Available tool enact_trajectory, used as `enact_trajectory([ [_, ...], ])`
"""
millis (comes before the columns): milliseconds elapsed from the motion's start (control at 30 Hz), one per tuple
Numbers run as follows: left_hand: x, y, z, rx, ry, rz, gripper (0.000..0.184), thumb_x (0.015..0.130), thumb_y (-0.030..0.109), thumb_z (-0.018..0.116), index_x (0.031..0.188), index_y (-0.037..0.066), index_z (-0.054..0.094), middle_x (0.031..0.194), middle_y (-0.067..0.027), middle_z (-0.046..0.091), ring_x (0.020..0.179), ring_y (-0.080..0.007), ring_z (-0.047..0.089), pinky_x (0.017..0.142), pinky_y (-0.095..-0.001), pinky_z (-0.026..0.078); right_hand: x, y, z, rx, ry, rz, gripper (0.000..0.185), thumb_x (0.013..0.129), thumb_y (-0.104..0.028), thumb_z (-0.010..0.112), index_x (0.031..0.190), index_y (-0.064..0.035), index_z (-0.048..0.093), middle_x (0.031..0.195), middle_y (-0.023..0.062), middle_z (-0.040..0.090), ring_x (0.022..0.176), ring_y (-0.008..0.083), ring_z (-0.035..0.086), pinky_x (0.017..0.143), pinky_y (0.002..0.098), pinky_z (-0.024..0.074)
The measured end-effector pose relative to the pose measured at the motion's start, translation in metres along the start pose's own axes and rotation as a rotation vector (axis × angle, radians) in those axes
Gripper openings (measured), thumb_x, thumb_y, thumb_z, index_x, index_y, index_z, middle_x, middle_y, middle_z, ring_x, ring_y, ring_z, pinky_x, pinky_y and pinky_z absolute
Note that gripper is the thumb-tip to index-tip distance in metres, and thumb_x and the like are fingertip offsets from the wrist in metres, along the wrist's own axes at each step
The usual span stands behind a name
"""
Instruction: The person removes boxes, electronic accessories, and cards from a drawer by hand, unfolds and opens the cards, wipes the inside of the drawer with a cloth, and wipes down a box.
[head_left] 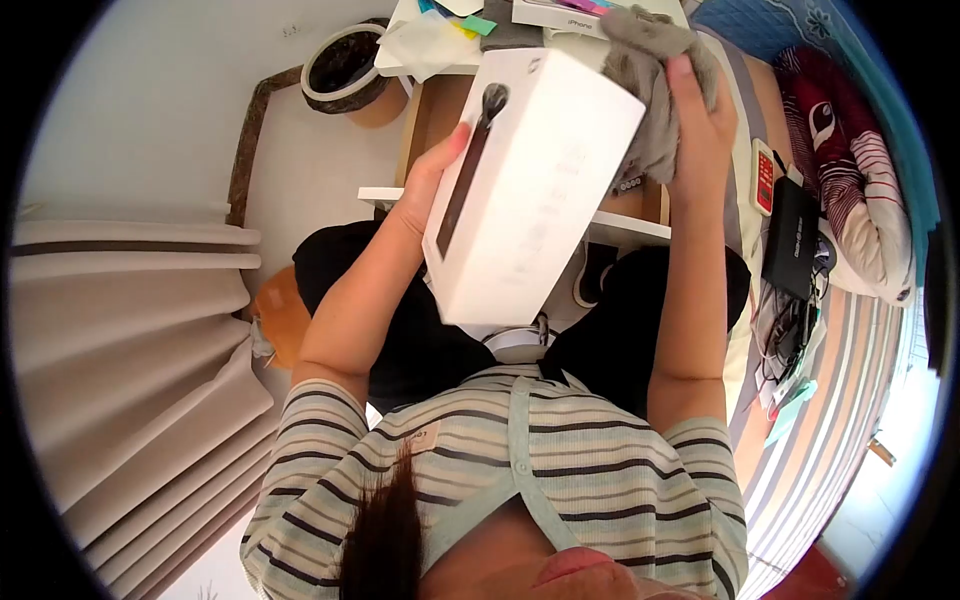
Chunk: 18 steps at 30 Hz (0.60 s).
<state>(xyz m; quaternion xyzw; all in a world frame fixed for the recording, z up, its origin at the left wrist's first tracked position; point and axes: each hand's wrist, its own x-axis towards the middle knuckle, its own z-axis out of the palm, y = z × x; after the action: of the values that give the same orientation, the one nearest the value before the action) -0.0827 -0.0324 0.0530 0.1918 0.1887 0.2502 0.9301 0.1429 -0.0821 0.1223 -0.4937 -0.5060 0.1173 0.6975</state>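
Note:
A large white box [540, 190] with a dark item pictured on its narrow side is held up, tilted, above my lap. My left hand [432, 180] grips its left side, with the fingers partly hidden behind it. A grey cloth [655, 100] is bunched against the box's upper right side, and my right hand [703, 125] is closed on it. Behind the box is an open drawer [432, 112] of a white desk.
On the desk lie a white iPhone box [558, 17] and a clear plastic bag [425, 42]. A lined bin [357, 80] stands at the left. Beside me on a striped bed are a black box [790, 238], cables [787, 335] and a red-and-white device [763, 178].

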Motion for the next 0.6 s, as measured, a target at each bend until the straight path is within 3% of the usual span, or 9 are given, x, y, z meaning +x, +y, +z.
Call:
enact_trajectory([
  [33, 0.001, -0.003, -0.006, -0.011, -0.02, 0.042, 0.056, 0.085, 0.042, 0.055, 0.121, 0.0, 0.051, 0.11, -0.0181, 0.06, 0.095, -0.0262, 0.062, 0.082, -0.037, 0.051, 0.003, 0.003, -0.001, 0.433, -0.008, 0.397, 0.037, 0.089, -0.028, 0.057, 0.115, -0.0017, 0.054, 0.104, 0.011, 0.06, 0.101, 0.0194, 0.057, 0.086, 0.0311, 0.0458],
  [133, 0.003, -0.006, -0.013, -0.003, -0.158, 0.045, 0.055, 0.084, 0.043, 0.057, 0.119, 0.001, 0.052, 0.109, -0.0173, 0.061, 0.094, -0.0256, 0.061, 0.08, -0.0368, 0.051, -0.007, 0.004, 0.012, 0.691, -0.054, 0.478, 0.044, 0.091, -0.037, 0.051, 0.115, 0.0001, 0.052, 0.103, 0.0091, 0.061, 0.094, 0.0159, 0.06, 0.079, 0.0293, 0.0499],
  [267, 0.004, -0.009, -0.006, 0.059, -0.101, 0.086, 0.055, 0.085, 0.044, 0.054, 0.12, 0.002, 0.052, 0.109, -0.016, 0.061, 0.093, -0.0242, 0.061, 0.079, -0.0343, 0.051, -0.016, 0.01, 0.025, 0.295, -0.175, 0.35, 0.046, 0.091, -0.04, 0.049, 0.115, -0.0013, 0.053, 0.099, 0.0101, 0.061, 0.086, 0.0135, 0.06, 0.073, 0.0271, 0.0485],
  [400, 0.01, -0.01, 0.0, 0.022, 0.053, 0.057, 0.054, 0.089, 0.043, 0.048, 0.125, 0.003, 0.048, 0.114, -0.0149, 0.058, 0.098, -0.0231, 0.06, 0.08, -0.0336, 0.051, -0.032, 0.053, 0.04, 0.044, 0.005, 0.321, 0.05, 0.091, -0.04, 0.049, 0.116, 0.0032, 0.05, 0.097, 0.013, 0.06, 0.084, 0.0166, 0.058, 0.076, 0.0289, 0.0459],
  [433, 0.015, -0.01, -0.004, 0.157, -0.007, 0.193, 0.054, 0.091, 0.043, 0.045, 0.128, 0.004, 0.045, 0.118, -0.014, 0.056, 0.101, -0.0223, 0.058, 0.081, -0.0333, 0.051, -0.041, 0.027, 0.051, 0.104, 0.077, 0.48, 0.046, 0.091, -0.041, 0.05, 0.109, 0.0016, 0.053, 0.098, 0.0139, 0.057, 0.092, 0.0232, 0.053, 0.086, 0.0331, 0.0397],
  [467, 0.016, -0.009, -0.008, 0.541, -0.046, 0.368, 0.055, 0.091, 0.044, 0.042, 0.13, 0.005, 0.043, 0.12, -0.0129, 0.054, 0.104, -0.0218, 0.057, 0.082, -0.033, 0.051, -0.054, 0.043, 0.059, 0.147, 0.116, 0.306, 0.046, 0.091, -0.04, 0.049, 0.109, 0.0019, 0.052, 0.103, 0.0142, 0.053, 0.097, 0.0233, 0.05, 0.089, 0.033, 0.0376],
  [533, 0.015, -0.005, 0.001, 1.377, 0.133, 0.798, 0.056, 0.093, 0.045, 0.038, 0.132, 0.006, 0.039, 0.125, -0.0109, 0.051, 0.109, -0.021, 0.054, 0.085, -0.0325, 0.05, -0.072, 0.019, 0.064, -0.092, 0.068, 0.24, 0.041, 0.091, -0.035, 0.05, 0.107, 0.0031, 0.052, 0.107, 0.0134, 0.05, 0.101, 0.0217, 0.048, 0.09, 0.0318, 0.0361],
  [567, 0.019, -0.001, -0.001, 0.81, 0.044, 0.702, 0.056, 0.093, 0.047, 0.037, 0.131, 0.006, 0.04, 0.125, -0.0104, 0.05, 0.109, -0.0213, 0.054, 0.086, -0.0327, 0.049, -0.078, 0.01, 0.063, -0.086, 0.062, 0.243, 0.041, 0.091, -0.035, 0.05, 0.107, 0.0031, 0.052, 0.107, 0.0134, 0.05, 0.101, 0.0217, 0.048, 0.09, 0.0318, 0.0361],
  [600, 0.02, 0.004, -0.003, 0.504, 0.021, 0.627, 0.056, 0.093, 0.047, 0.036, 0.13, 0.006, 0.041, 0.125, -0.0101, 0.051, 0.109, -0.0219, 0.054, 0.088, -0.0332, 0.048, -0.083, 0.002, 0.062, -0.068, -0.025, 0.198, 0.038, 0.091, -0.032, 0.05, 0.106, 0.0036, 0.052, 0.107, 0.0128, 0.05, 0.1, 0.0214, 0.048, 0.09, 0.0311, 0.0362],
])
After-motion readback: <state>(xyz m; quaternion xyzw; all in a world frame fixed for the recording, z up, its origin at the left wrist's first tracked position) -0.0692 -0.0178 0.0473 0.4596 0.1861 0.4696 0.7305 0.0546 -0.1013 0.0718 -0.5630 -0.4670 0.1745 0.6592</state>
